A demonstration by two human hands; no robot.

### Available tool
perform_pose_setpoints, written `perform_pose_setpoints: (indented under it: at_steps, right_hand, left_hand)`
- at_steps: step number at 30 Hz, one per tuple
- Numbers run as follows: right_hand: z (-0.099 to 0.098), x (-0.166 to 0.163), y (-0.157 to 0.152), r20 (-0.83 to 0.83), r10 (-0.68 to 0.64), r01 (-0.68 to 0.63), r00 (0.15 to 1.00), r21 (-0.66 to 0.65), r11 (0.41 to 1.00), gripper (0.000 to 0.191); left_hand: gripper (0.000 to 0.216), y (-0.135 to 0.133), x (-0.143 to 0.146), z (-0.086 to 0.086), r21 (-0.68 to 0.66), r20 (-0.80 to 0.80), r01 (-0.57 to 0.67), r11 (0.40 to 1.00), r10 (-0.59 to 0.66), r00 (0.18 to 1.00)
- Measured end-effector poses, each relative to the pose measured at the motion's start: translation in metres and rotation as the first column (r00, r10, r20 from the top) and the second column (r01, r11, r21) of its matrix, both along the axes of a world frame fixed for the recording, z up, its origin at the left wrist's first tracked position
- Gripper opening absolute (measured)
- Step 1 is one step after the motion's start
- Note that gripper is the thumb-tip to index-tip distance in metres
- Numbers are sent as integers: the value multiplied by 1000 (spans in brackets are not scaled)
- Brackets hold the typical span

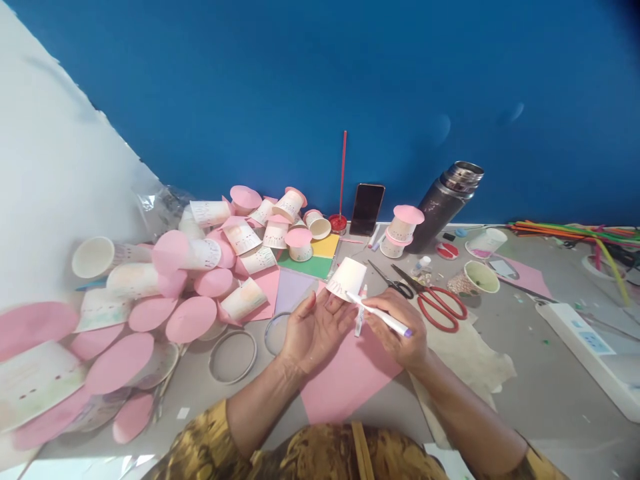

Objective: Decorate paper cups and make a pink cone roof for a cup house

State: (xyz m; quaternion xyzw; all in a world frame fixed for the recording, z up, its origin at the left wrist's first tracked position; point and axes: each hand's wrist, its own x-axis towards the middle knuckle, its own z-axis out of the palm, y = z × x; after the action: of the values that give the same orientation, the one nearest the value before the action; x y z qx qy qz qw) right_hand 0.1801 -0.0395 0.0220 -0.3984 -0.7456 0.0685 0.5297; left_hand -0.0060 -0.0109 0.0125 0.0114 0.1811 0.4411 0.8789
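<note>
My left hand (316, 328) holds a white paper cup (349, 277) upside down on its fingertips, above a pink paper sheet (345, 380). My right hand (397, 327) grips a white marker with a purple end (384, 316), its tip touching the cup's rim where small marks are drawn. A small clear tube (361, 313) hangs between the two hands.
A heap of decorated cups with pink round lids (200, 280) fills the left. Red-handled scissors (440, 303) and black scissors (395, 281) lie to the right, near a phone (367, 209), a steel flask (445, 200), coloured straws (575, 233) and a power strip (590, 347).
</note>
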Motion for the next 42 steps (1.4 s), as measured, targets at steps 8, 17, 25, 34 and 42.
perform_pose_setpoints:
  at_steps: [8, 17, 25, 34, 42]
  right_hand:
    - [-4, -2, 1, 33, 22, -23, 999, 14, 1000, 21]
    - [-3, -1, 2, 40, -60, 59, 997, 20, 998, 18]
    - [-4, -1, 2, 45, -28, 27, 999, 23, 999, 15]
    - [-2, -1, -1, 45, 4, -5, 999, 15, 1000, 16]
    - [-3, 0, -1, 42, -19, 18, 999, 20, 1000, 15]
  left_hand:
    - [48, -2, 0, -1, 23, 4, 4, 1000, -4, 1000]
    - [45, -3, 1, 3, 14, 11, 29, 999, -29, 1000]
    - [45, 0, 1, 1, -27, 29, -3, 1000, 3, 1000]
    - [40, 2, 1, 5, -123, 29, -38, 992, 42, 999]
    - [55, 5, -1, 7, -193, -6, -58, 980, 58, 998]
